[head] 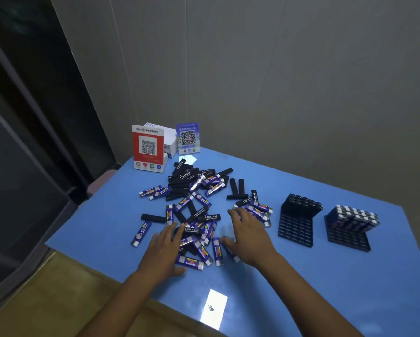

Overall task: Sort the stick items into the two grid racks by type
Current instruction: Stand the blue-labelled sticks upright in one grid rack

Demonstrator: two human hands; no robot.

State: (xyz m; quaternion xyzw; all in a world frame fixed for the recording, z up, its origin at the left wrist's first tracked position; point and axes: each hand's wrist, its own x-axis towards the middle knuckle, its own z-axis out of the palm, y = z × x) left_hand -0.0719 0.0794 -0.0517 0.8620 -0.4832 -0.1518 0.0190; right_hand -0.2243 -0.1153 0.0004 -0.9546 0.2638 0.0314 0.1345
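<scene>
Both hands flat over the pile, nothing picked up yet.

Your left hand (164,249) and right hand (249,235) lie spread, fingers straight, on the near edge of the pile of sticks (194,210) on the blue tabletop (325,288); neither pinches anything. Black sticks and purple-labelled ones lie crossed over each other in the pile. Right of the pile stands the black rack (299,216), its upper rows filled with dark sticks; further right of the pile, the second rack (350,227) holds silver-capped ones. The risk, as I judge it: sweeping with flat palms could push loose sticks off the near tabletop edge, or knock the QR sign (148,147) behind the pile. Grabbing from a mixed heap could also put a stick in the wrong rack.
</scene>
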